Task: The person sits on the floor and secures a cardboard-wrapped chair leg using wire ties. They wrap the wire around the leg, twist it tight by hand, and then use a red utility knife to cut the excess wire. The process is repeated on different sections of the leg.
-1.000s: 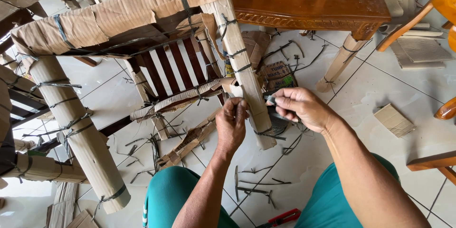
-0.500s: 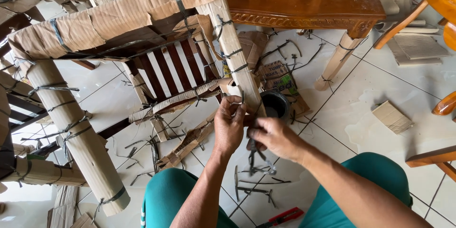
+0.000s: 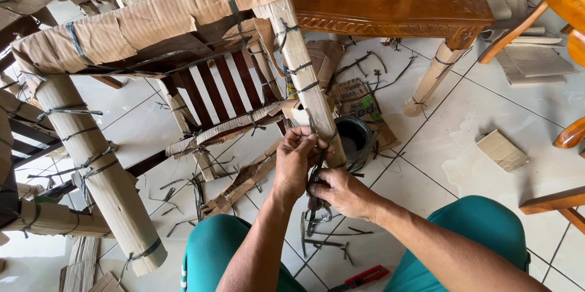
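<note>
A wooden chair wrapped in brown corrugated cardboard lies tipped in front of me. Its near leg (image 3: 308,79), bound with dark plastic strapping, slants down toward my hands. My left hand (image 3: 295,161) pinches a dark strap (image 3: 317,173) against the lower end of that leg. My right hand (image 3: 344,191) grips the same strap just below, pulling it downward. A black roll of strapping (image 3: 354,140) stands on the floor right behind the leg.
A second wrapped leg (image 3: 100,176) slants at left. A carved wooden table (image 3: 396,0) stands behind. Strap offcuts and cardboard scraps (image 3: 503,149) litter the white tiles. A red-handled cutter (image 3: 362,278) lies between my knees. Orange chair parts (image 3: 570,0) sit at right.
My right hand dropped from beside the leg to below my left hand and took hold of the strap. The left hand stayed at the leg's lower end.
</note>
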